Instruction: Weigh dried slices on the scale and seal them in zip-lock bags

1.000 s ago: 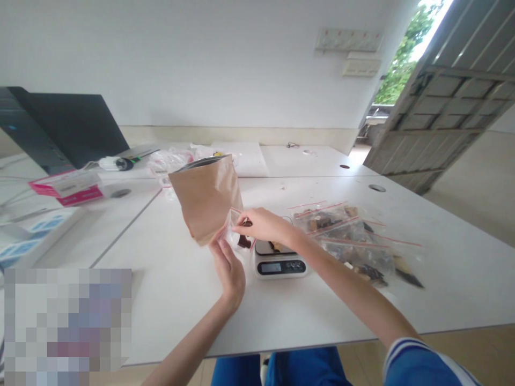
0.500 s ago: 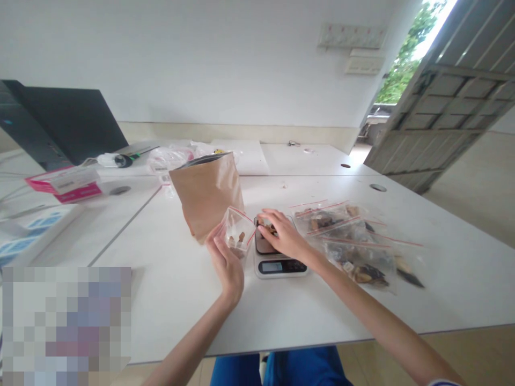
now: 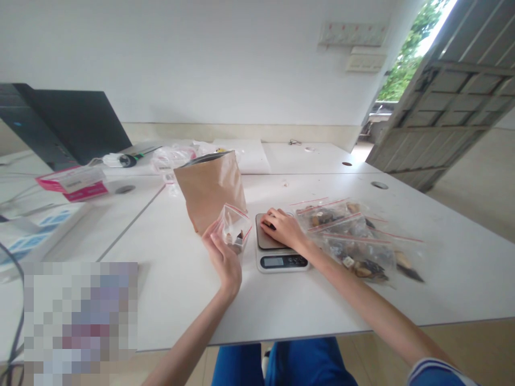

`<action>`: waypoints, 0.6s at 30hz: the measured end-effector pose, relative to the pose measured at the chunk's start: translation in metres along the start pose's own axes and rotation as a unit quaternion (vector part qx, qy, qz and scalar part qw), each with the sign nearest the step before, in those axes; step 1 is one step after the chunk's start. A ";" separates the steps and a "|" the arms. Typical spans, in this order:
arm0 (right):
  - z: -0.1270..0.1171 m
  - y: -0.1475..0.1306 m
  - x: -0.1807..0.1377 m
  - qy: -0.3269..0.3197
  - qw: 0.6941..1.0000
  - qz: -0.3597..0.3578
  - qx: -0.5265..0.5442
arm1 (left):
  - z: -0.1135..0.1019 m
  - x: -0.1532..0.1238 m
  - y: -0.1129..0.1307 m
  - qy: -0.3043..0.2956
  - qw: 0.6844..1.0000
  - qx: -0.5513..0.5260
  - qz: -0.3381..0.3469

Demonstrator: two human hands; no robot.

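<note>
Two bare hands are working at a white table (image 3: 169, 279). The left hand (image 3: 223, 256) is grasping a small clear zip bag (image 3: 234, 227) by its lower edge, holding it upright and open just left of the scale (image 3: 278, 247); a few dark pieces are lying in its bottom. The right hand (image 3: 282, 227) is resting palm down on the scale's platform, its fingers curled over small pieces there; whether they are pinching any cannot be told. The scale is sitting on the table near the front edge, its display facing the person. A brown paper bag (image 3: 211, 187) is standing just behind the zip bag, open at the top. Several filled zip bags (image 3: 350, 241) are lying in a loose pile to the right of the scale, close to the right wrist. A pink box (image 3: 72, 184) and a dark laptop (image 3: 76, 126) are lying well apart at the far left.
</note>
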State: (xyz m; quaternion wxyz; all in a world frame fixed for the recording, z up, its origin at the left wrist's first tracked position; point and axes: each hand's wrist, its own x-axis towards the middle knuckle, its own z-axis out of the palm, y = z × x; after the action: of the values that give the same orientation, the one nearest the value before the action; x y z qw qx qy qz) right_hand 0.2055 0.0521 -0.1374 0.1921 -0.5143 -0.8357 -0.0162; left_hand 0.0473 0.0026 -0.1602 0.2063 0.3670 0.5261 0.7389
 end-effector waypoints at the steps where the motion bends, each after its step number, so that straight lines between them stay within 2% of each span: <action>1: 0.000 -0.001 0.000 0.003 1.000 0.008 0.007 | 0.000 0.000 0.000 0.001 1.000 -0.001 0.000; 10: -0.002 0.013 0.004 0.054 0.987 0.062 0.141 | -0.002 -0.003 0.002 -0.019 1.000 -0.011 -0.001; 13: -0.012 0.007 0.002 0.078 0.975 0.070 0.198 | -0.002 -0.006 0.004 -0.031 1.000 -0.006 0.002; 15: -0.026 -0.007 0.003 0.098 0.950 0.080 0.286 | -0.002 -0.007 0.005 -0.036 0.999 0.004 0.010; 17: -0.042 -0.024 0.007 0.105 0.888 0.100 0.436 | -0.002 -0.008 0.006 -0.042 0.999 0.008 0.011; 18: -0.050 -0.034 0.011 0.088 0.853 0.110 0.502 | -0.002 -0.008 0.007 -0.044 0.999 0.006 0.010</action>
State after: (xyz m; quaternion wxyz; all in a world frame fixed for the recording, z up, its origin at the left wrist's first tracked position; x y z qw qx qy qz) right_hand 0.1873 0.0342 -0.0818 0.4978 -0.4332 -0.6474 0.3814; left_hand 0.0521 -0.0065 -0.1570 0.2200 0.4058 0.5173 0.7206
